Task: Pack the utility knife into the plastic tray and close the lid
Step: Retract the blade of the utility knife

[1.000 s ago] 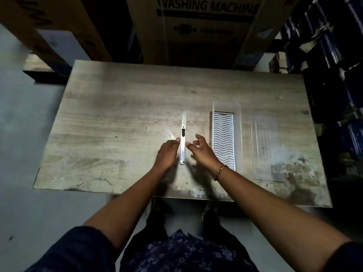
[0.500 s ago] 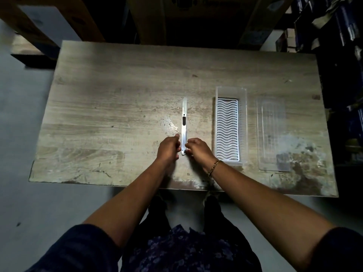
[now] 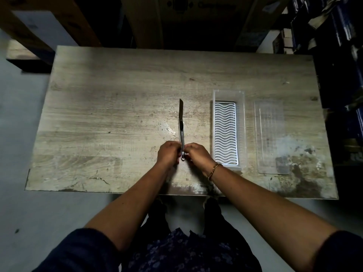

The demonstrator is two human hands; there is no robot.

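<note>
Both hands pinch the near end of the utility knife — the left hand on its left side, the right hand on its right, fingers closed on the handle. The knife points away over the middle of the worktop, its blade out. To its right sits the open plastic tray with a wavy white insert — the clear lid lies flat just beyond.

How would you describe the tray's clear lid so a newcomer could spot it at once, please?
On the worn wooden table, look along its right side, past the clear plastic tray with the white wavy insert. The flat transparent ribbed lid lies beside the tray, nearest the table's right edge; it is see-through, with no white insert.
</note>
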